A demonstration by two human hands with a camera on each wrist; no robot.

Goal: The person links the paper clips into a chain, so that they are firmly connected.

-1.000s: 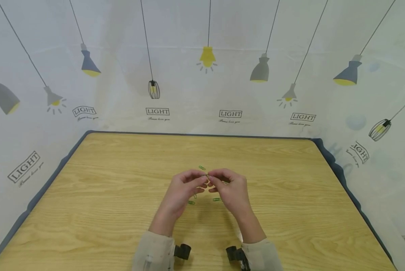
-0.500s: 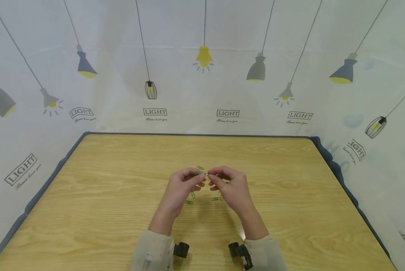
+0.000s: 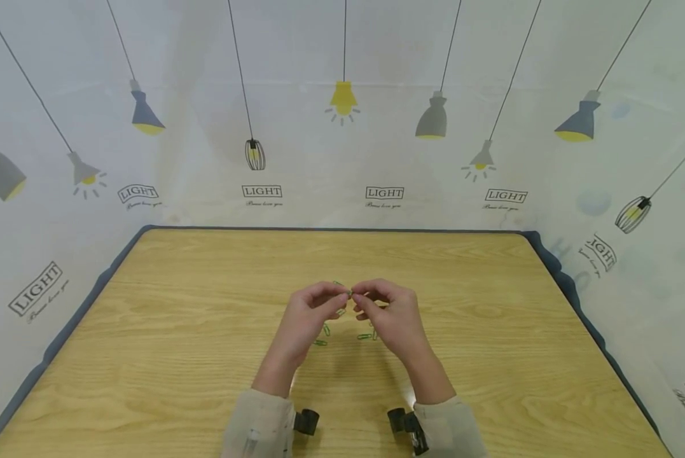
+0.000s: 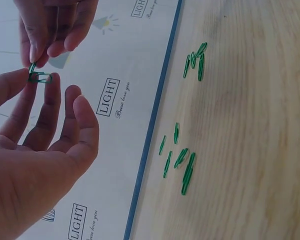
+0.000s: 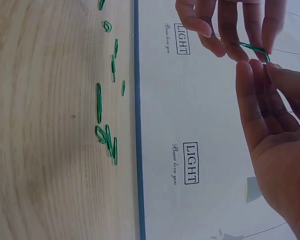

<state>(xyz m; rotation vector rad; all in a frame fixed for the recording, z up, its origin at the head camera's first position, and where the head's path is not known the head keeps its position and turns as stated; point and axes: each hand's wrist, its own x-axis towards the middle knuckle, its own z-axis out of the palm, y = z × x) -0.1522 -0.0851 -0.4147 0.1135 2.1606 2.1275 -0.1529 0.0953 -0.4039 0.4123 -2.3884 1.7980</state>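
In the head view my left hand [image 3: 304,321] and right hand [image 3: 396,318] meet fingertip to fingertip above the table. Between thumb and finger the left hand pinches a green paper clip [image 4: 42,77], seen best in the left wrist view. The right hand pinches a second green paper clip [image 5: 267,58], whose end meets the first one at the fingertips. Whether the two are hooked together I cannot tell. On the wood below lie several loose green paper clips [image 3: 365,336], in two loose groups; the hands partly cover them in the head view.
The wood-grain table [image 3: 205,273] ends in a dark blue edge [image 3: 342,228] at the back. Behind and beside it hangs a pale backdrop [image 3: 308,146] printed with lamps. Black wrist mounts [image 3: 306,422] sit on both sleeves.
Both hands stay together with only small finger shifts. The clip that showed along the left fingers half a second ago is now mostly covered in the head view. The view has shifted slightly.
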